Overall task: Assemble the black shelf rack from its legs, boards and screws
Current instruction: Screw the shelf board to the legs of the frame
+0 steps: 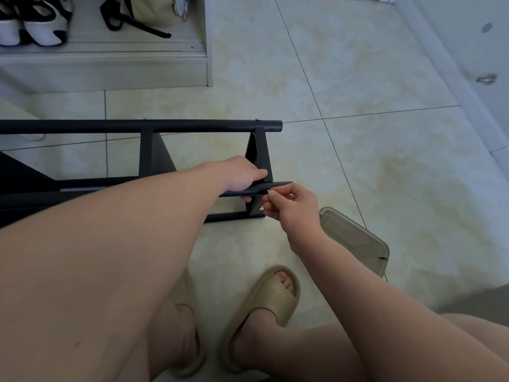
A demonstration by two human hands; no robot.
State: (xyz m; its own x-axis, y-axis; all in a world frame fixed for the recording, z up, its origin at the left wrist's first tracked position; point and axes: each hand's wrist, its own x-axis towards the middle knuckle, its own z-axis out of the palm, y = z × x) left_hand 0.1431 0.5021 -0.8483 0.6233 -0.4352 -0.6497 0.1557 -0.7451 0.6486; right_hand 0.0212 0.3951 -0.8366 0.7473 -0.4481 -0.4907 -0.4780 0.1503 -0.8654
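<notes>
Head camera, the only view I have: I am looking down at a pale tiled floor [358,78], with the person's bare forearms reaching forward from the bottom of the picture.

The black shelf rack [148,161], partly built, lies on its side on the floor left of centre and runs out of the left edge. Its far leg [137,126], a round black tube, crosses the picture horizontally, with two small screw heads showing on top. A flat black board [260,158] stands on edge between that tube and the near leg [275,185].

The left hand [245,175] grips the near leg close to its right end. Its fingers curl under the tube and its thumb lies against the end of the board. The right hand [292,205] is just beside it. Thumb and forefinger are pressed together, pinching a tiny pale screw [268,191] at the side of the near leg. I cannot tell whether the screw sits in a hole.

Below the hands are the person's feet in beige sandals [275,293]. A translucent grey lid [355,238] lies on the floor to the right of the right wrist. At top left is a low shoe cabinet [110,67] holding black and white sneakers [33,26] and a cream bag [154,9] with black straps.
</notes>
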